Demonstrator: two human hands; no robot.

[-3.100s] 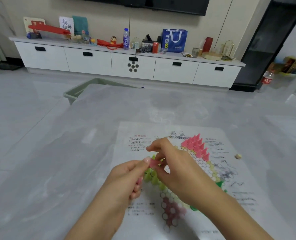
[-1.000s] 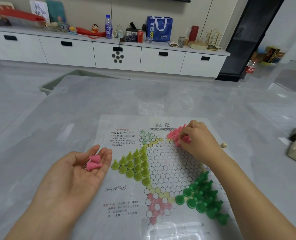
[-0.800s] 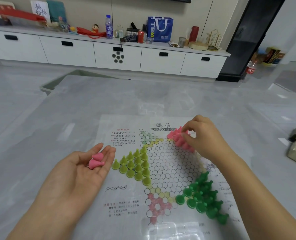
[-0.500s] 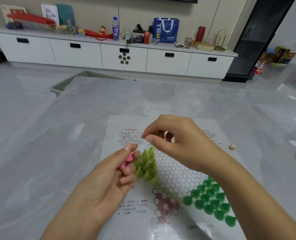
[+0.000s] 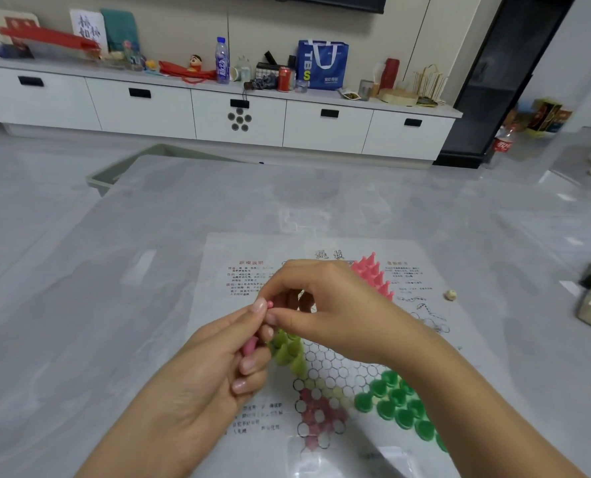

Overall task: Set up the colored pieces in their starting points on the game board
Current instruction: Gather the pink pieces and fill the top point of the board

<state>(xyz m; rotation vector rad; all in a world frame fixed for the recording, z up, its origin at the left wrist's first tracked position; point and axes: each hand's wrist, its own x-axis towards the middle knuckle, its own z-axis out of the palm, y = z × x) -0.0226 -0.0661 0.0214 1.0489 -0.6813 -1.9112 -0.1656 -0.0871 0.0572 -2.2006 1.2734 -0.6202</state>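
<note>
Head view — hands [image 5: 287, 326] hide light-green pieces [image 5: 288, 350]; pink piece [image 5: 249, 346] barely visible.

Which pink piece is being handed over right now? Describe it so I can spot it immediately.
Start at the paper game board on the grey table, then go to where both hands meet above its left side. The pink piece shows only its round tip between the left hand thumb and right hand fingers, unlike the pink group standing far right.

One printed paper game board [image 5: 421, 270] is seen. Two bare hands are counted above it. Roughly ten dark green plastic cone pieces [image 5: 395, 403] are visible; pink cone pieces [image 5: 373, 274] and light green ones [image 5: 288, 350] are partly hidden, count uncertain.
</note>
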